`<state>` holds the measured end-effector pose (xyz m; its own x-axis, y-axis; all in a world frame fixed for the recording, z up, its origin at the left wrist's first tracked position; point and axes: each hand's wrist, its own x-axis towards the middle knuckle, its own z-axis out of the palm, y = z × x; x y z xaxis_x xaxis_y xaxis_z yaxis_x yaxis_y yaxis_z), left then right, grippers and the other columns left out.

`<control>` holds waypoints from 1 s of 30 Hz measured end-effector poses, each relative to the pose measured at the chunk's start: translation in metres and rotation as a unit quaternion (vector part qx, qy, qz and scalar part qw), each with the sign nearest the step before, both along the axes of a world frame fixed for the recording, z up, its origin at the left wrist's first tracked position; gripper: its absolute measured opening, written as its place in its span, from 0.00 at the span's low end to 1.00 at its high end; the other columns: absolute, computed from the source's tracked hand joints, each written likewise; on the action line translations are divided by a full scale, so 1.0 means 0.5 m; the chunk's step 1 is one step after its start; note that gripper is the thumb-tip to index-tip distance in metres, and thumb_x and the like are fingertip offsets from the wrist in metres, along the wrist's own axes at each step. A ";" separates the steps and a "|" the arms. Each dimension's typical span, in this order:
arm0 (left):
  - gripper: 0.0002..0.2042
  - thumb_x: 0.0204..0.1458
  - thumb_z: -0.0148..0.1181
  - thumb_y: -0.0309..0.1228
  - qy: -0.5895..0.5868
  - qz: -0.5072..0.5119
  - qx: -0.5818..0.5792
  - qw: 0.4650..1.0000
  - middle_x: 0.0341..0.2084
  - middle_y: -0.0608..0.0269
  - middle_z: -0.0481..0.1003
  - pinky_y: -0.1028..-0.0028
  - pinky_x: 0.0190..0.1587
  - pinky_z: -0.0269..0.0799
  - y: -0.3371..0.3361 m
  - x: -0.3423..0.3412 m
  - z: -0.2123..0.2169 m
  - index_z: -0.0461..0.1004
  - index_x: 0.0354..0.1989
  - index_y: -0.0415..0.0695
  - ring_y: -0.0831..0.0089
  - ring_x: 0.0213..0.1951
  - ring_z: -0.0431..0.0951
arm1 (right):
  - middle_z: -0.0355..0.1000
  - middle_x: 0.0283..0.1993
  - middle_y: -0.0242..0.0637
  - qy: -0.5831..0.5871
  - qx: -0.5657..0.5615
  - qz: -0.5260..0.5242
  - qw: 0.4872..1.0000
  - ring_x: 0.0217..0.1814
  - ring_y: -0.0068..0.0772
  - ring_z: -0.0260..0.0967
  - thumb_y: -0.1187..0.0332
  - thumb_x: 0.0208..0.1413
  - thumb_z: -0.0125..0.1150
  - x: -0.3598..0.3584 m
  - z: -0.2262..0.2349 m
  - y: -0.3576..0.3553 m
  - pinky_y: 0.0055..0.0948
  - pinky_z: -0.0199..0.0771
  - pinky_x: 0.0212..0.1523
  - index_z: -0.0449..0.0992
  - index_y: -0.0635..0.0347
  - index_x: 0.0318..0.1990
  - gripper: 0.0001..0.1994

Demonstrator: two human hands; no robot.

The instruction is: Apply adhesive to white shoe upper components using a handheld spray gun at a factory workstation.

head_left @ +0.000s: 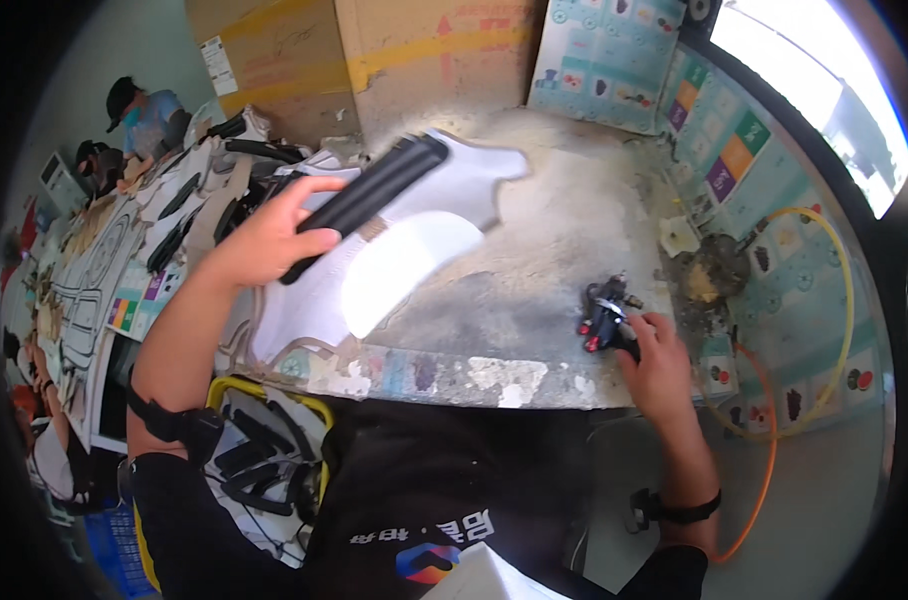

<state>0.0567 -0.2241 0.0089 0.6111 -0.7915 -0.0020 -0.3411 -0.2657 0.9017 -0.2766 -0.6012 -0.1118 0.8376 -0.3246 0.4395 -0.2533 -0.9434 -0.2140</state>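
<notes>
My left hand is closed around a long black padded strip, thumb on one side and fingers on the other. Under and beside the strip is a pale grey cut-out panel with curved edges; I cannot tell whether the two are joined. Bright light washes out the panel's middle. At the right of the worktop, my right hand has its fingers curled at the near end of a small black spray gun with red knobs. The palm side of that grip is hidden.
The worktop is stained and peeling. Cardboard boxes stand behind it. Yellow and orange hoses hang at right. A yellow-rimmed bin holds black strips below left. Two people sit beyond a piled table.
</notes>
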 end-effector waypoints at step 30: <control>0.23 0.60 0.60 0.42 -0.199 -0.135 0.172 0.955 0.40 0.44 0.80 0.59 0.49 0.74 -0.495 0.002 -0.180 0.71 0.56 0.39 0.47 0.46 0.80 | 0.72 0.50 0.53 0.002 0.099 -0.041 0.994 0.52 0.54 0.73 0.83 0.45 0.53 -0.018 0.124 -0.067 0.43 0.75 0.53 0.64 0.64 0.65 0.33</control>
<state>0.0575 -0.4717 -0.0810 0.3909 -0.9149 -0.1008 -0.7371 -0.3768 0.5610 -0.2855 -0.6347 -0.0496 0.8068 -0.4710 0.3567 -0.3286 -0.8595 -0.3916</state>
